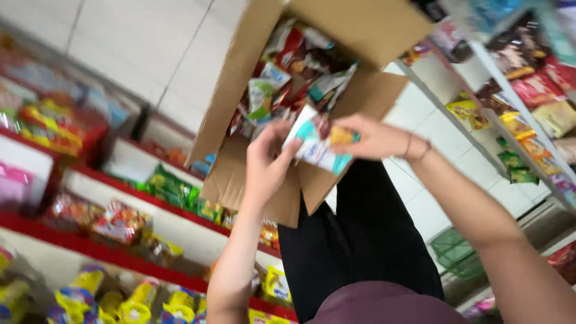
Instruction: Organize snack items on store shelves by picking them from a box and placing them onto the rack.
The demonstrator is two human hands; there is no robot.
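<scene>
Held between both hands: a flat, glossy snack packet (317, 144), white and teal with a brown-and-orange patch near one end, rectangular, slightly crumpled, blurred. Sits just over the front flap of an open cardboard box (240, 174), level with its mouth.

Left hand (268, 161) curled around the packet's near end, thumb and fingers pinching its edge. Right hand (372, 137) closed over the far end, fingers wrapped across the orange patch; thin bracelet (425, 150) at the wrist.

Plain brown corrugated card for the box, matte, flaps splayed outward, one large flap folded over the top. Inside, a loose heap of small foil sachets (294, 72), shiny and creased, in red, white, green and teal, lying at all angles.

Below the box, black trousers (360, 240) and a maroon garment edge (384, 306).

To the left, white shelves with red front rails (120, 255): green packets (171, 186) on the upper tier, crinkly multicoloured bags (117, 222) in the middle, yellow pouches with blue tops (138, 300) along the bottom row. Too blurred to make out any label shapes.

To the right, a pale metal rack (480, 108) with hanging bags in red, yellow, brown and green. Green wire basket (456, 252) low on the white tiled floor (132, 48).
</scene>
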